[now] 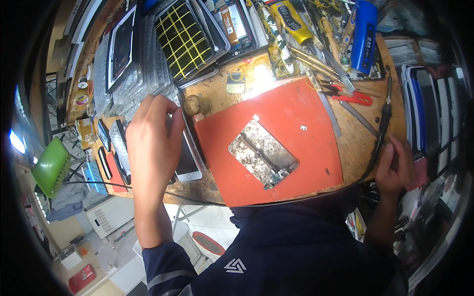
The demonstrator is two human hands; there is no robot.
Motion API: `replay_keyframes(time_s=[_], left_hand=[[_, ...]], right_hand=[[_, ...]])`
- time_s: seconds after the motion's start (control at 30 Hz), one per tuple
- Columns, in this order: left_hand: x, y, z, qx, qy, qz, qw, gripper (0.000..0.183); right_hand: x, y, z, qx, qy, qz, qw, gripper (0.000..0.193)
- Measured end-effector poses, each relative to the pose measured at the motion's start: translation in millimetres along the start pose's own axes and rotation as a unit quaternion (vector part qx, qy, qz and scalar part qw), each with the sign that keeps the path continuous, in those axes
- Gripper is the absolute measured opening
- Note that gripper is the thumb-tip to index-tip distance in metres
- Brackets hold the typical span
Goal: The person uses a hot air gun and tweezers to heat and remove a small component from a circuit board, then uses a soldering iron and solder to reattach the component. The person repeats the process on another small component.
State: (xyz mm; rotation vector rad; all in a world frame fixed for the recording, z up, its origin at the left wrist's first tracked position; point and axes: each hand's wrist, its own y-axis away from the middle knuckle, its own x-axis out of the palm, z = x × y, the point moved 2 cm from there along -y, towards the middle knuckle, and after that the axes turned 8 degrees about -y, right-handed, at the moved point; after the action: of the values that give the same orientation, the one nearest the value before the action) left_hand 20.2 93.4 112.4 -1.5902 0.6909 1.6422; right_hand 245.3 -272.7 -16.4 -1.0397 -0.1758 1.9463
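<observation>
On the orange-red mat (227, 175) lies a thin metal phone plate (252, 148), scuffed and stained, with a dark strip and small connector parts at its near end. My left hand (154, 135) hovers over the left side of the bench, fingers curled down. Its fingertips are partly hidden, so anything pinched there does not show. Beside it are a white phone (189, 165) and a small round jar (193, 104). At the right edge my right hand (395, 165) has its fingers curled, next to a black-handled soldering iron (386, 111) and a pinkish-red piece (418, 173).
Bubble-wrapped stacks and a yellow-gridded black panel (183, 42) crowd the back left. A yellow glue tube (291, 22), a blue bottle (364, 37), tweezers and red-handled cutters (353, 97) lie at the back right. A black cable (296, 200) runs along the front edge.
</observation>
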Motion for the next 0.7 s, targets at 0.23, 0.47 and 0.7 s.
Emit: replay_keyframes(time_s=[0.23, 0.47, 0.7], left_hand=[[9, 80, -37, -0.118, 0.307, -0.055, 0.943, 0.01], [63, 149, -109, -0.187, 0.493, -0.018, 0.85, 0.011], [72, 154, -124, -0.192, 0.448, -0.061, 0.871, 0.011]], right_hand=[[-17, -26, 11, 0.0, 0.028, 0.219, 0.975, 0.053], [-14, -42, 8, -0.047, 0.039, 0.254, 0.965, 0.049], [-18, -28, 9, -0.136, 0.088, 0.096, 0.982, 0.024]])
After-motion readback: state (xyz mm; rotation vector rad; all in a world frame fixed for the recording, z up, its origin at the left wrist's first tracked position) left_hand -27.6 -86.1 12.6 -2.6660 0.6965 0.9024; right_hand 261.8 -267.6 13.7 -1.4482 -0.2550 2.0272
